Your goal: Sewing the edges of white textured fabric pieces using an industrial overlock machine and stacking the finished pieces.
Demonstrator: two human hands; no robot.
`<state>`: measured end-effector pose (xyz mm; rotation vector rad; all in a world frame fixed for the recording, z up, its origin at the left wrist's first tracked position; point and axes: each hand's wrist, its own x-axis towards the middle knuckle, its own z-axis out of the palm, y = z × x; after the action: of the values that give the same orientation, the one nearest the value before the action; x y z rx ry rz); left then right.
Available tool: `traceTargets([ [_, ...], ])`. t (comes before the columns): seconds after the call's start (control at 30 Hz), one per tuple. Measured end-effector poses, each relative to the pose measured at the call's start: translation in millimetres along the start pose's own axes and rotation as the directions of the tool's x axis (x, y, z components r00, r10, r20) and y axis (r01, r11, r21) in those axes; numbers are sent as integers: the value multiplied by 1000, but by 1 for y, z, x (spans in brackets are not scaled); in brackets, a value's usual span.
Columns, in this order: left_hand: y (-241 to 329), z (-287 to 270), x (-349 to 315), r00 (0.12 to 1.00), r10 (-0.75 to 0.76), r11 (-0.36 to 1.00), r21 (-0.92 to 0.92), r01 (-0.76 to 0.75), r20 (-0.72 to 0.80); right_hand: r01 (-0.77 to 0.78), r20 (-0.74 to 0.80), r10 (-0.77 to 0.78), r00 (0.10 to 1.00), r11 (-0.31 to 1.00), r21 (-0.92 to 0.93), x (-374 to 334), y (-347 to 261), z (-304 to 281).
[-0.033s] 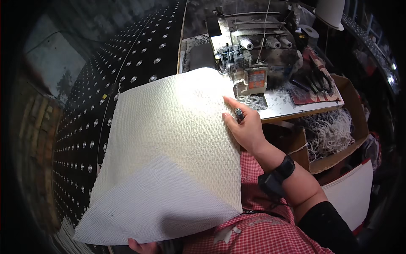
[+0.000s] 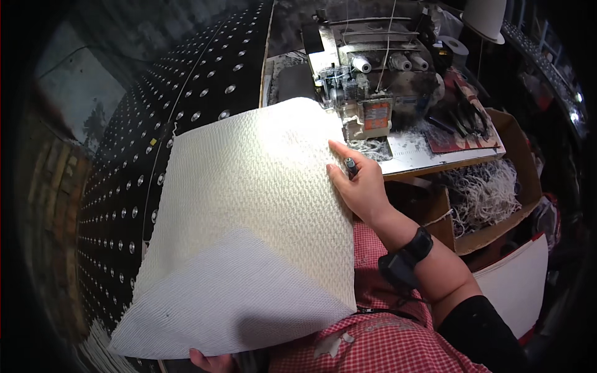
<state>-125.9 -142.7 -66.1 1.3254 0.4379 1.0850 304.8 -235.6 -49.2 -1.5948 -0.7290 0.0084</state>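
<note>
A large cream-white textured fabric piece (image 2: 249, 174) spreads across my front, its far edge at the sewing machine (image 2: 367, 87). The near part is turned over, showing a smoother pale side. At its near edge, my left hand (image 2: 211, 360) is closed on the fabric; most of its fingers are hidden beneath. My right hand (image 2: 364, 186) rests at the right edge, thumb and index finger on the cloth. Held in that hand is a small dark pen-like tool (image 2: 351, 166), its grey tip poking out; its exact kind is unclear.
White thread cones (image 2: 401, 61) sit by the machine. Dark-handled tools (image 2: 463, 118) lie on a red mat at the right of the white machine table (image 2: 423, 160). Below stands a cardboard box (image 2: 528, 180) holding thread scraps (image 2: 485, 199). A black panel with metal studs (image 2: 205, 93) runs along the left.
</note>
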Motion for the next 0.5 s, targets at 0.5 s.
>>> traceTargets([
  [0.5, -57, 36, 66, 977, -184, 940, -309, 143, -108, -153, 551, 15, 835, 967, 206, -65, -25, -39],
])
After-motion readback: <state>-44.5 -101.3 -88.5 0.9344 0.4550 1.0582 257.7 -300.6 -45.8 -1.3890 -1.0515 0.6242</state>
